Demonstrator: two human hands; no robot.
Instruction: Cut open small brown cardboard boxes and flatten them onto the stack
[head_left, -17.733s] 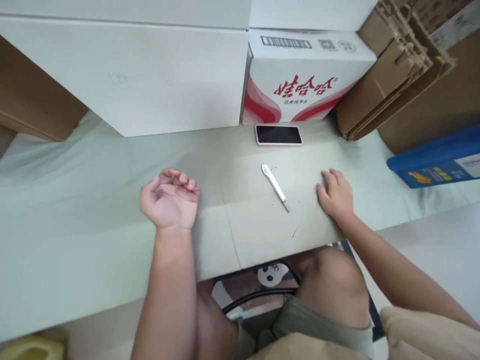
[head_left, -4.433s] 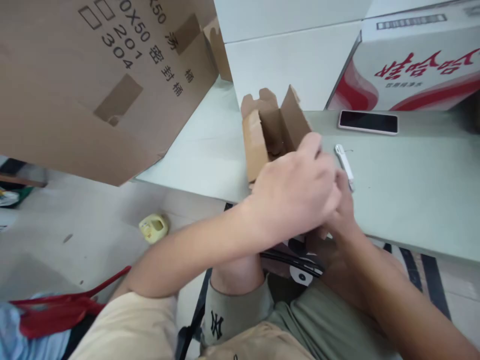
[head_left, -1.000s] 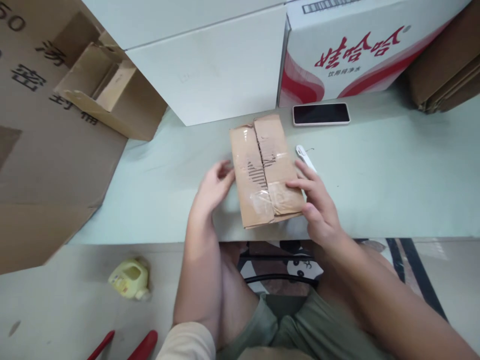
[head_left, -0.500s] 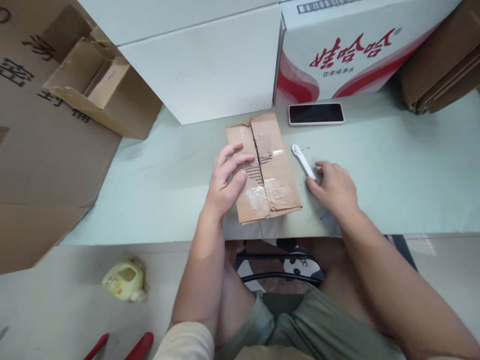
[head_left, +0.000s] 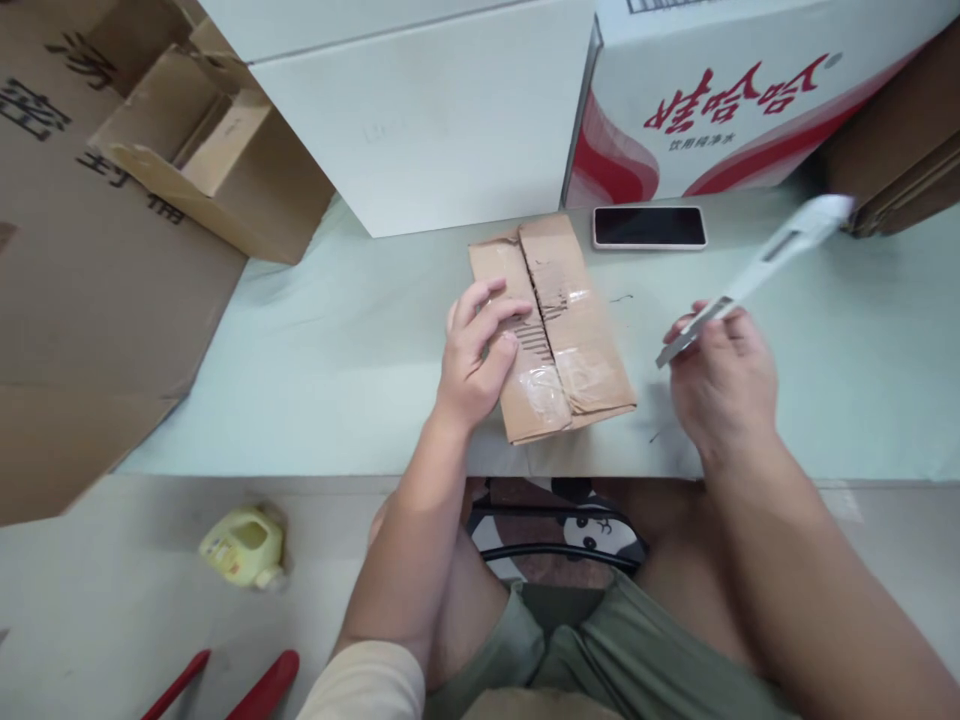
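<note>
A small brown cardboard box [head_left: 564,310], its top flaps shut and covered with torn clear tape, lies on the pale green table [head_left: 337,350]. My left hand [head_left: 478,350] rests flat on the box's left flap, fingers spread. My right hand [head_left: 721,380] is lifted just right of the box and pinches a white utility knife [head_left: 757,275]. The knife slants up to the right, with its metal tip pointing down-left toward the box.
A dark phone [head_left: 649,227] lies behind the box. White cartons [head_left: 420,110] and a red-and-white carton [head_left: 720,100] line the back. An open brown box [head_left: 202,150] and large flat cardboard [head_left: 75,300] stand left. A yellow jug [head_left: 244,545] sits on the floor.
My right hand has picked the white knife up off the table and raised it to the right. My left hand has stayed on the box.
</note>
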